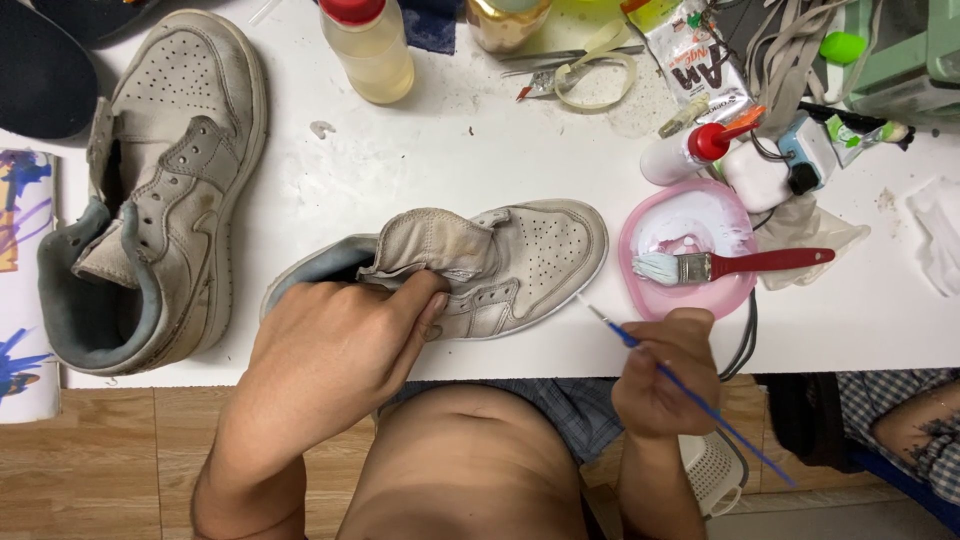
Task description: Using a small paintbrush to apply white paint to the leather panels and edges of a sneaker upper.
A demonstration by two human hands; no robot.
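On the table (450, 160), one shoe (500, 265) lies on its side at the near edge. A second shoe (150, 190) lies to its left. A bowl (690, 250) sits right of it, with a brush (730, 265) resting in it. A bottle (368, 45) stands behind.

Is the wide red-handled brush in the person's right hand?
No. The wide red-handled brush rests in the pink bowl, while the right hand holds a thin blue-handled brush.
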